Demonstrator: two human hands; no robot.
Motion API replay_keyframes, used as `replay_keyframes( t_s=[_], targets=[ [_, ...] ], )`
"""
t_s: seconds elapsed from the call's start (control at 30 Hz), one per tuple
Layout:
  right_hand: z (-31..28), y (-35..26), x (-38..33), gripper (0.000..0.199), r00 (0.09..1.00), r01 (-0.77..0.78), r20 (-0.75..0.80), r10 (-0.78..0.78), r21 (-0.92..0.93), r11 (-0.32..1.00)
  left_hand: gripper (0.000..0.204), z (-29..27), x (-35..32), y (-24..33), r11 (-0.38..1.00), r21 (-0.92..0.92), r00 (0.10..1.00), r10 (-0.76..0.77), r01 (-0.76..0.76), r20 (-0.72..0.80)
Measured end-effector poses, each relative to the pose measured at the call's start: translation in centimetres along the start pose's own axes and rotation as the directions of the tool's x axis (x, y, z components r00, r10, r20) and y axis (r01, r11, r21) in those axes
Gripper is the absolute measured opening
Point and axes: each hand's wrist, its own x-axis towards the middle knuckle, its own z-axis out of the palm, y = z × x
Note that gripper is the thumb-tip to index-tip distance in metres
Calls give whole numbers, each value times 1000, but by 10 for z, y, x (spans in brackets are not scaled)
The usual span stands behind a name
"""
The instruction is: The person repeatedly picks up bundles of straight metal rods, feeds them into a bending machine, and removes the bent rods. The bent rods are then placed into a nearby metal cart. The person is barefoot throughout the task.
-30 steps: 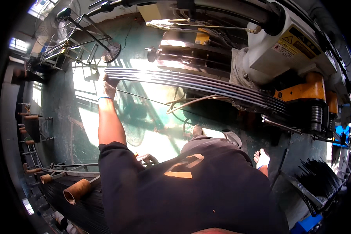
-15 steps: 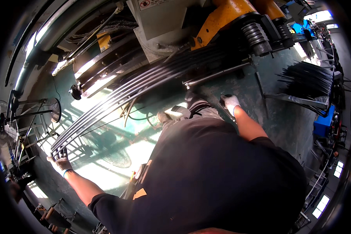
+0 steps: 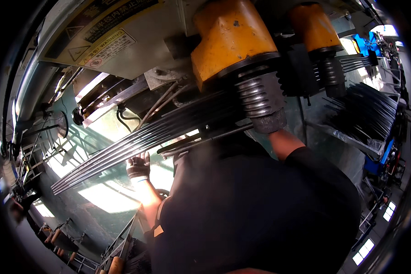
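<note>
Several long, thin metal rods [image 3: 98, 160] slant from beneath the machine down to the left, their ends jutting out over the floor. My left hand [image 3: 138, 166], in a glove, is just below the rods with its fingers stretched out and grips nothing; whether the fingertips touch a rod I cannot tell. Orange housings [image 3: 235, 36] of the machine hang over the rods, one ending in a ridged metal cylinder [image 3: 255, 98]. Behind that cylinder my right forearm disappears, so the right hand is hidden. A threaded bar [image 3: 210, 140] crosses close to my body, under the rods.
A grey machine body with warning labels [image 3: 100, 39] fills the upper left. At the right, a rack holds a dense stack of dark rods [image 3: 365, 112], with a blue object [image 3: 366, 44] farther back. On the left stands a round fan [image 3: 59, 124].
My left hand has let go of the rods' far-left ends and come inward to the right. My right hand has passed behind the cylinder. My body is closer to the machine.
</note>
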Motion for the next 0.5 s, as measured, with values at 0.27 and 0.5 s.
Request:
replay_keyframes(
  t_s=[0.27,0.5],
  targets=[
    [5,12,-12,37,971,-143,-178,159,99,985,43,-31,36,-114,-611,761,873,228,-217,432],
    [-42,-93,-158,37,751,-564,100,652,611,556,34,-36,42,-124,-432,873,865,323,-226,384]
  ],
)
